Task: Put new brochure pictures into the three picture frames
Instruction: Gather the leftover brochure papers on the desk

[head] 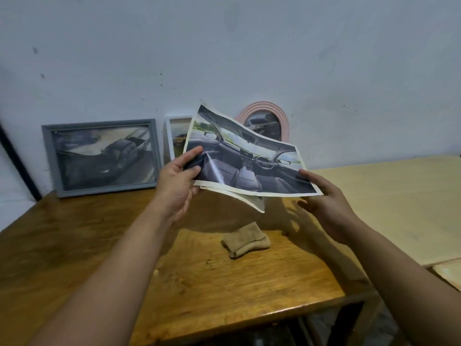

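the left hand (178, 179) pinched the brochure pages (245, 161) by their left end, thumb on top, holding them in the air above the wooden table (74, 245). their long axis ran left to right. the right hand (329, 208) (fingers loosely spread) touched the right edge. three frames leaned behind: grey frame (50, 158), white frame (169, 136), pink oval frame (284, 121).

Pale grey-white wall (249, 46) ahead of me, scuffed and flecked with dark marks. Below it a brown wooden table (87, 245), grain glossy under dim light, with shadows across it. A folded tan cloth (245, 239) lies mid-table. To my right, a lighter plywood surface (386, 196) adjoins. Dark bar (17, 158) leans far left.
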